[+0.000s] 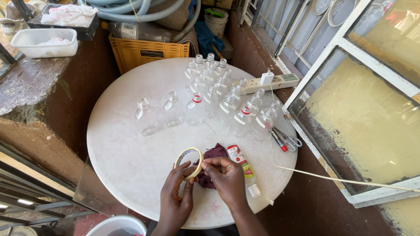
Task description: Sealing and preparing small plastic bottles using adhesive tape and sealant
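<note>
Both hands hold a roll of pale masking tape (189, 161) upright over the near part of a round white table (131, 153). My left hand (175, 196) grips the roll from below and the left. Fingertips of my right hand (226, 177) pinch the roll's right edge. Under my hands lies a dark maroon cloth (213, 154). Beside my right hand lies a small tube (245, 169) with a white cap, red and green on its label. Several clear, uncapped plastic bottles (210, 98) stand across the far half of the table.
Scissors (288, 140) and a red pen (278, 140) lie at the table's right edge. A white power strip (273, 82) with a charger feeds a white cable (341, 179). A yellow crate (144, 50), white tub (43, 42), hoses and a white bucket (118, 225) surround the table.
</note>
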